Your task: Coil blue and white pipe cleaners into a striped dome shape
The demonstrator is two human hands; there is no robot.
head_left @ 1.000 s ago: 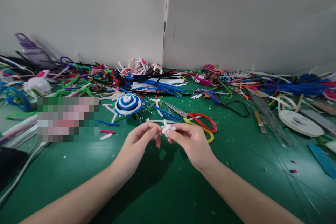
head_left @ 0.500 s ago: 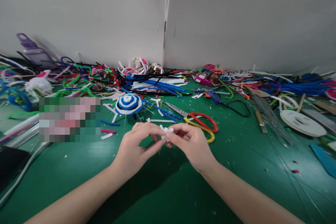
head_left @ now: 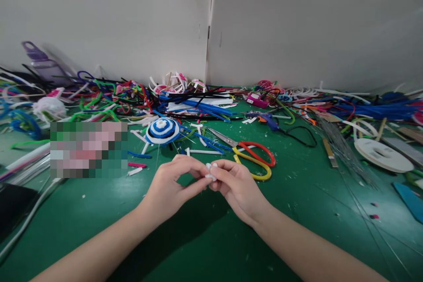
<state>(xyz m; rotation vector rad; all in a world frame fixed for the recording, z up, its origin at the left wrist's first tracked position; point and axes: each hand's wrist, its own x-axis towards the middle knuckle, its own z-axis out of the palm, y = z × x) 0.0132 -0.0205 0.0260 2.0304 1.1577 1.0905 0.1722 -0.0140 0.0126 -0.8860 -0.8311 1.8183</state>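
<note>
Between the fingertips of both hands is a small white piece of bent pipe cleaner (head_left: 211, 172), mostly covered by the fingers. My left hand (head_left: 176, 178) pinches it from the left with thumb and forefinger. From the right, my right hand (head_left: 239, 185) presses its thumb on it, the other fingers curled behind. Just beyond the right hand lie scissors (head_left: 256, 158) with one red and one yellow handle loop, blades pointing to the upper left. A blue-and-white coiled pipe cleaner piece (head_left: 162, 130) sits past the left hand.
Bundles of blue and white pipe cleaners (head_left: 201, 105) lie along the grey partition (head_left: 132, 22). A blue glue gun (head_left: 269, 121) is behind the scissors. To the right are a white spool (head_left: 383, 155) and thin wires (head_left: 346, 150). A purple bottle (head_left: 46, 64) stands far left.
The white piece has been squeezed or turned between the fingertips, and less of it sticks up now. The right fingers have shifted slightly. The rest of the table looks the same.
</note>
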